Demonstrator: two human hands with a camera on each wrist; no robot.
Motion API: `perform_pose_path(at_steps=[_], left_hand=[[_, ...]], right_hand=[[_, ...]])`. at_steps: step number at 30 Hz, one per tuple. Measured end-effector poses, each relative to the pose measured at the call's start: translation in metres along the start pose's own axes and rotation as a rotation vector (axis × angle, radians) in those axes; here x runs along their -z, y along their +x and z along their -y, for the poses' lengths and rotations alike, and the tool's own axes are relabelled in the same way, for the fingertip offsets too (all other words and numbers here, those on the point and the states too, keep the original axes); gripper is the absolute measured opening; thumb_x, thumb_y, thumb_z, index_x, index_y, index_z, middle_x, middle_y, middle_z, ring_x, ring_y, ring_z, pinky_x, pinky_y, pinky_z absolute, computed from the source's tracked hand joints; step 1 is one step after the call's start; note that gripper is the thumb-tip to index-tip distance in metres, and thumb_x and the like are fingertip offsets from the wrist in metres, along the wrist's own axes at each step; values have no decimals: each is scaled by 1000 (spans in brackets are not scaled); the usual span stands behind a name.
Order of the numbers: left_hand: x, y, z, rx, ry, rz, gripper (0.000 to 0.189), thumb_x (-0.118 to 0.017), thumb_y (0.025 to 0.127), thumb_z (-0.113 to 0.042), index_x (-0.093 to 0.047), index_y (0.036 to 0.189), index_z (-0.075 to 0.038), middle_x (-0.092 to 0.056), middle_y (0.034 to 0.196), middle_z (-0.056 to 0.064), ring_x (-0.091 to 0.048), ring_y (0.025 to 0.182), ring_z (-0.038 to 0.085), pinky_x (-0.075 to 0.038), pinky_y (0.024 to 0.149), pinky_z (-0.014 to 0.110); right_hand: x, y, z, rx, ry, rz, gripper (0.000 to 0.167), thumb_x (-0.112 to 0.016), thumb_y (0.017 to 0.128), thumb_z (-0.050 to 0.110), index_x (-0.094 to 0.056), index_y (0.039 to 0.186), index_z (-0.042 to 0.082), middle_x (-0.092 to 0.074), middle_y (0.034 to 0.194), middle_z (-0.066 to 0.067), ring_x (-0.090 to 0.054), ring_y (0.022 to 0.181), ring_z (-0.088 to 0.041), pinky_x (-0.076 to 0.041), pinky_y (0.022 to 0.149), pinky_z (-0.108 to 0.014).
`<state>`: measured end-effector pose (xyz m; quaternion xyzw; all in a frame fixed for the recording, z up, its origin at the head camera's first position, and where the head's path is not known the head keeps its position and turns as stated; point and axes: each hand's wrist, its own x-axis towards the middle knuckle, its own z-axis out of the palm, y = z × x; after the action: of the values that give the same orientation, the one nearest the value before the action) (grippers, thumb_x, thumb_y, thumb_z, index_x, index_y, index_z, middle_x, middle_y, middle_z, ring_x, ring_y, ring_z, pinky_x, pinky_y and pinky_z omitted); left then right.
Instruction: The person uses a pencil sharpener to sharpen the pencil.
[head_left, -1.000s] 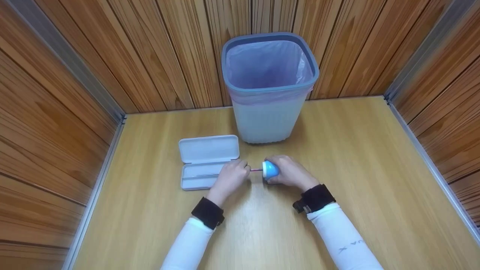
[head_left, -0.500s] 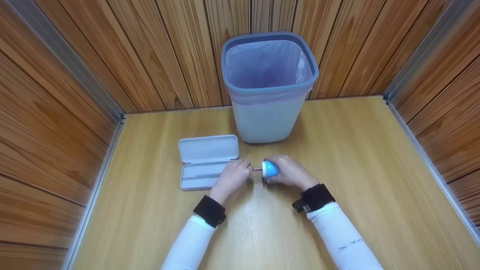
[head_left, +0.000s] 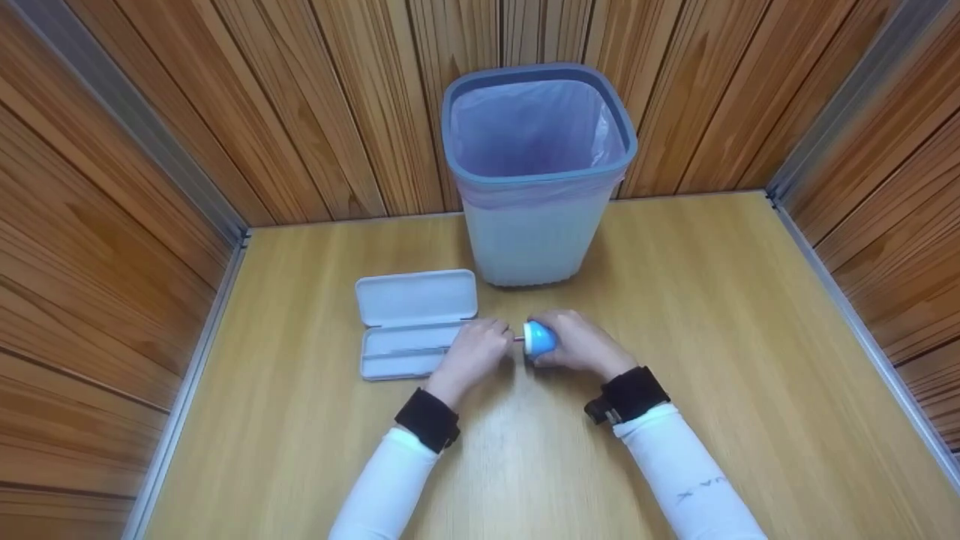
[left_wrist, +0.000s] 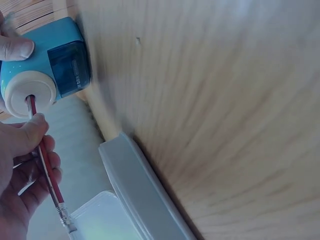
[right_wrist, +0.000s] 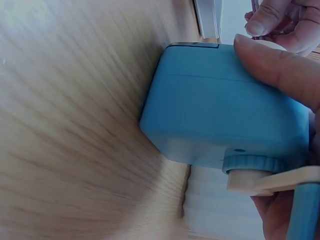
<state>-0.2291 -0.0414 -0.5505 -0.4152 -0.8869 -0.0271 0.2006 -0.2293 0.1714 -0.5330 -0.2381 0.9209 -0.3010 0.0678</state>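
My left hand (head_left: 476,352) pinches a dark red pencil (left_wrist: 48,172) between thumb and fingers. In the left wrist view its front end sits in the round hole of a blue crank pencil sharpener (left_wrist: 37,45), and its metal-banded end points away. My right hand (head_left: 579,341) grips the sharpener from the far side, thumb over its body, as the right wrist view shows. On the back of the sharpener is a crank handle (right_wrist: 302,210) with a cream arm and blue knob. The sharpener's base is on the table, and its dark see-through drawer (left_wrist: 70,70) faces the table side.
An open white pencil case (head_left: 418,298) lies left of the hands, its lid folded back and its right part hidden by my left hand. Behind stands a lined waste bin (head_left: 532,232) with a grey rim. Wood-panelled walls (head_left: 330,105) enclose the table.
My left hand has slid slightly right toward the sharpener with the pencil, so less pencil shows between hand and hole. My right hand and the sharpener stay nearly still.
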Motion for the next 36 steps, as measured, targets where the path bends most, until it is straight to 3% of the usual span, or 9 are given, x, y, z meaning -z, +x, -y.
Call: perform_pose_path(at_steps=[19,29,36], left_hand=[[-1,2,-5,48,-25,41,17,-66,83,4,-75,93,-7,-67,91,5,-63,82,19,-53,72,30],[7,1,-9,151,-36,71,7,-72,85,-8,-76,92,-9,-66,88,5,-62,78,20,-53,66,31],[11,0,-9,205,-63,113,12,-70,88,-14,-75,97,-8,-67,88,6,-64,76,20,-54,65,32]], right_hand=[[-1,1,0,-45,19,3,54,-87,73,19,-66,123,14,-67,110,-1,-60,101,-21,-49,91,-45],[1,-2,6,-18,-49,29,67,-85,76,18,-56,135,3,-60,128,-13,-56,114,-29,-45,98,-50],[10,-14,5,-38,-115,11,82,-85,76,26,-46,146,8,-48,142,-18,-46,128,-36,-40,103,-54]])
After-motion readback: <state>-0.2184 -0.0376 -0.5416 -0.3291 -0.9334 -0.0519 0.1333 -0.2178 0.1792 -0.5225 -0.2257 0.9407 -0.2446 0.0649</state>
